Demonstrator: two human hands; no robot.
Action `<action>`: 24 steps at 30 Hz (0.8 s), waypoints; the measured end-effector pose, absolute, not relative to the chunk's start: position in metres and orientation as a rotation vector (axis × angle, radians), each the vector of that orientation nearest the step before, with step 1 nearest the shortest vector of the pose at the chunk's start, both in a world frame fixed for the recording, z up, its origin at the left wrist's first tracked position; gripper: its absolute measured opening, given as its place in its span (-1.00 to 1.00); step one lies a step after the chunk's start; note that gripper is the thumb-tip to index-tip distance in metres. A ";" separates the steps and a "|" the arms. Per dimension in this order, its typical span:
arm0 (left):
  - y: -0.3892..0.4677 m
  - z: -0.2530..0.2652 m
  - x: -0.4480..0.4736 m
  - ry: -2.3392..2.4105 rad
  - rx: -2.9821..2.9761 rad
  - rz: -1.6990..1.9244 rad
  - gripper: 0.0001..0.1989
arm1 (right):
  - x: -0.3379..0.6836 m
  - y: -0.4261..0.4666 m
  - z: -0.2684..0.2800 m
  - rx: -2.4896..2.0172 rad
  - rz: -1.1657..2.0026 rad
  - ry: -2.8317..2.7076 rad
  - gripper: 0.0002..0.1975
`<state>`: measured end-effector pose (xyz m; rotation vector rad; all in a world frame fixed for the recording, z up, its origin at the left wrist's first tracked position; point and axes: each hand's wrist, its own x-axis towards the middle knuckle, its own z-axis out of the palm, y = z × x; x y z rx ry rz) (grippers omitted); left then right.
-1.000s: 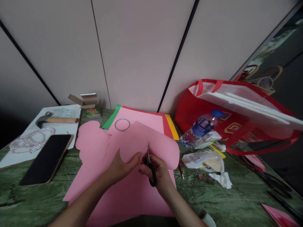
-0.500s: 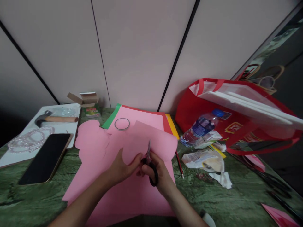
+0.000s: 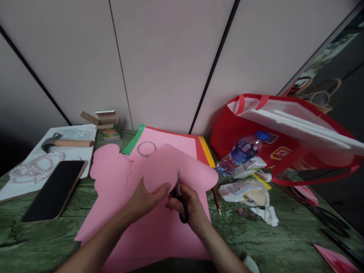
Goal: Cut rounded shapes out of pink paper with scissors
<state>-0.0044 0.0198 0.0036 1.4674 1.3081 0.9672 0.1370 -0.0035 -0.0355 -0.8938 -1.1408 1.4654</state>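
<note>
In the head view, a person's right hand [image 3: 191, 206] grips black-handled scissors [image 3: 185, 213], blades at a curling pink sheet [image 3: 199, 172] above more pink paper [image 3: 159, 242] on a green table [image 3: 239, 242]. The left hand [image 3: 148, 201] grasps the sheet, thumb on top, fingers hidden. A phone [image 3: 54, 191] lies left; a bottle [image 3: 243, 151] is beside a red bag [image 3: 226, 127].

On the green mottled surface [image 3: 284, 246] I see a flat black phone [image 3: 55, 191] left of pink paper sheets [image 3: 156, 235]; right of them, a clear plastic bottle [image 3: 241, 153] before the red handled bag [image 3: 288, 140] at the back edge.
</note>
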 end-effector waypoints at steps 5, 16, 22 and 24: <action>0.020 0.005 -0.001 1.337 1.440 1.008 -0.69 | 0.137 -0.005 -0.034 -0.895 1.479 -1.128 -0.70; 0.020 0.002 -0.004 1.261 1.476 0.966 -0.76 | 0.137 -0.006 -0.034 -0.962 1.445 -1.145 -0.75; 0.019 0.001 -0.004 1.302 1.463 0.978 -0.71 | 0.136 -0.006 -0.035 -0.943 1.461 -1.102 -0.74; 0.019 0.004 -0.002 1.288 1.466 0.978 -0.74 | 0.136 -0.006 -0.035 -0.942 1.450 -1.114 -0.75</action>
